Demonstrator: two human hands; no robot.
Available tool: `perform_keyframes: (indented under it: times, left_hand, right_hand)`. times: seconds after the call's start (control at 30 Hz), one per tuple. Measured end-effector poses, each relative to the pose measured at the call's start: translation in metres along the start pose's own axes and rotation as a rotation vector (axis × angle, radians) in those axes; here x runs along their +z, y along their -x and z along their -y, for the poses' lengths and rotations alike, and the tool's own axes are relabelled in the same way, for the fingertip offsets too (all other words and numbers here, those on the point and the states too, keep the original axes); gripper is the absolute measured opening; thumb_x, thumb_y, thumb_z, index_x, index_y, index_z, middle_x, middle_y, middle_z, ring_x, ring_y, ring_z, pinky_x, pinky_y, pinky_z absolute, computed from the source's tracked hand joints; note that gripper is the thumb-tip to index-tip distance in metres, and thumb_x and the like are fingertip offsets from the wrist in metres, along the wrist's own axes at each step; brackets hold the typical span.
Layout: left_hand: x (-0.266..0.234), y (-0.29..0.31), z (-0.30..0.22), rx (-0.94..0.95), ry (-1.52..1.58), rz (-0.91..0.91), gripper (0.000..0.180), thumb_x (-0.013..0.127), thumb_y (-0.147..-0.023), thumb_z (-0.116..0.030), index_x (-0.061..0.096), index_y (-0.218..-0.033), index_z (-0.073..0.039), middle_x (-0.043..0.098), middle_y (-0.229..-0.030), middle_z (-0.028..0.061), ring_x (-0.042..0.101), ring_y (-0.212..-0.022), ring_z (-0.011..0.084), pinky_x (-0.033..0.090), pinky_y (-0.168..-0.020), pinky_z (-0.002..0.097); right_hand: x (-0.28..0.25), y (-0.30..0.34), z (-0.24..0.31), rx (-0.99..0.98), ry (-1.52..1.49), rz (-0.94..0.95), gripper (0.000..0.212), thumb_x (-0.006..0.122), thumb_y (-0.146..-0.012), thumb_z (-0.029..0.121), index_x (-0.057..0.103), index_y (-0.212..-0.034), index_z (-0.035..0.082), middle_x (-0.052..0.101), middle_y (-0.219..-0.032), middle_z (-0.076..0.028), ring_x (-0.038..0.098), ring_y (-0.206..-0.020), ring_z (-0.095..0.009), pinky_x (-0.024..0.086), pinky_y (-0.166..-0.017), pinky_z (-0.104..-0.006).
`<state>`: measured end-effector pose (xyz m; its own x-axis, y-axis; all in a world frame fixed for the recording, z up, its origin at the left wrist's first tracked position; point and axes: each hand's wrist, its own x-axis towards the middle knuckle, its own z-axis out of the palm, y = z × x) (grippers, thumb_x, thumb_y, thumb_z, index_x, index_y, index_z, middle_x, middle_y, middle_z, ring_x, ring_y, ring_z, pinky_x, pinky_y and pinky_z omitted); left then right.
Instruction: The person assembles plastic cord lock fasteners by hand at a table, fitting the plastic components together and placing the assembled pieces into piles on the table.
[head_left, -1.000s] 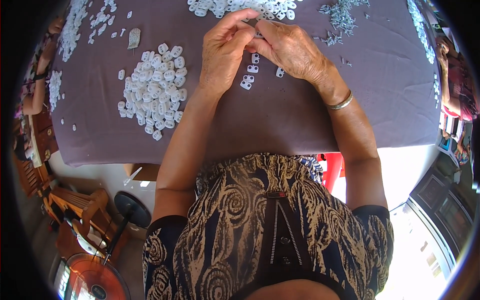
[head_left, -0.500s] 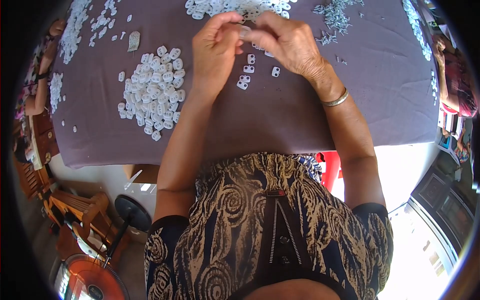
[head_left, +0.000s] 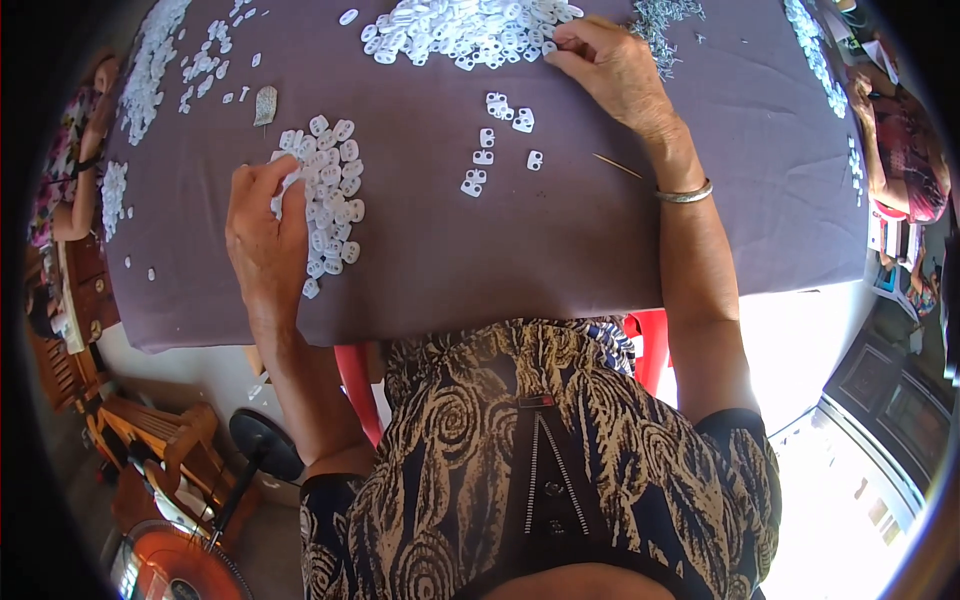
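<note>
My left hand (head_left: 268, 215) is over the left side of a pile of small white plastic pieces (head_left: 335, 200), its fingers closed on a white plastic piece. The hand covers part of that pile. At the far pile of white two-holed plastic pieces (head_left: 460, 35), my right hand (head_left: 620, 80) pinches a white piece (head_left: 549, 47) at the right end between thumb and fingertips. Between the piles lie several loose two-holed pieces (head_left: 483, 157), roughly in a column, with a single piece (head_left: 535, 159) to their right.
A thin pointed stick (head_left: 618, 165) lies by my right wrist. Silvery screw-like parts (head_left: 665, 30) are heaped beyond my right hand. A small patterned, flat object (head_left: 265, 105) is on the purple-grey cloth (head_left: 430, 250). Other people's arms (head_left: 90, 135) show at both sides, near more white pieces.
My hands have parted from the middle. The left came down to the near-left pile; the right moved out to the far pile. The thin stick now shows on the cloth.
</note>
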<state>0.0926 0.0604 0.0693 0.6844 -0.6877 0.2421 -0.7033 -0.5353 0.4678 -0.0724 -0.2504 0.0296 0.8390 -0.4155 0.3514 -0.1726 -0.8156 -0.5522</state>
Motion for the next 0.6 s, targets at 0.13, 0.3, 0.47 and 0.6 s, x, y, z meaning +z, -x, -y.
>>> perform_keyframes:
  times: [0.13, 0.3, 0.47, 0.6]
  left_hand:
    - [0.014, -0.012, -0.037, 0.048, 0.298, -0.022, 0.017, 0.062, -0.083, -0.003, 0.064, -0.1, -0.002, 0.059, -0.088, 0.01, 0.059, -0.077, 0.0198, 0.047, -0.066, 0.0297]
    - [0.046, -0.032, -0.069, 0.125, 0.444, 0.063, 0.016, 0.062, -0.082, -0.003, 0.063, -0.098, -0.002, 0.061, -0.083, 0.0108, 0.06, -0.075, 0.0207, 0.048, -0.065, 0.0305]
    - [0.085, -0.051, -0.068, 0.188, 0.47, 0.059, 0.015, 0.06, -0.082, -0.004, 0.064, -0.096, -0.002, 0.064, -0.084, 0.011, 0.062, -0.076, 0.0242, 0.049, -0.07, 0.035]
    - [0.105, -0.052, -0.06, 0.095, 0.494, 0.058, 0.014, 0.062, -0.082, -0.004, 0.064, -0.095, -0.002, 0.065, -0.082, 0.0082, 0.062, -0.073, 0.0197, 0.05, -0.069, 0.0311]
  right_hand:
    - [0.007, 0.002, 0.007, -0.051, 0.211, -0.044, 0.017, 0.066, -0.076, 0.01, 0.061, -0.091, 0.004, 0.06, -0.082, -0.015, 0.062, -0.073, -0.034, 0.051, -0.063, -0.041]
    - [0.001, -0.001, 0.006, -0.072, 0.059, 0.005, 0.014, 0.064, -0.072, 0.008, 0.06, -0.085, 0.003, 0.06, -0.08, -0.014, 0.061, -0.07, -0.033, 0.051, -0.062, -0.04]
    - [0.008, -0.004, -0.015, -0.628, -0.23, -0.189, 0.011, 0.063, -0.07, 0.007, 0.058, -0.079, 0.002, 0.058, -0.075, -0.011, 0.06, -0.067, -0.028, 0.049, -0.061, -0.0368]
    - [-0.012, -0.004, 0.016, -0.29, -0.272, 0.127, 0.011, 0.065, -0.074, 0.009, 0.06, -0.082, 0.004, 0.059, -0.076, -0.01, 0.06, -0.076, -0.024, 0.05, -0.067, -0.0361]
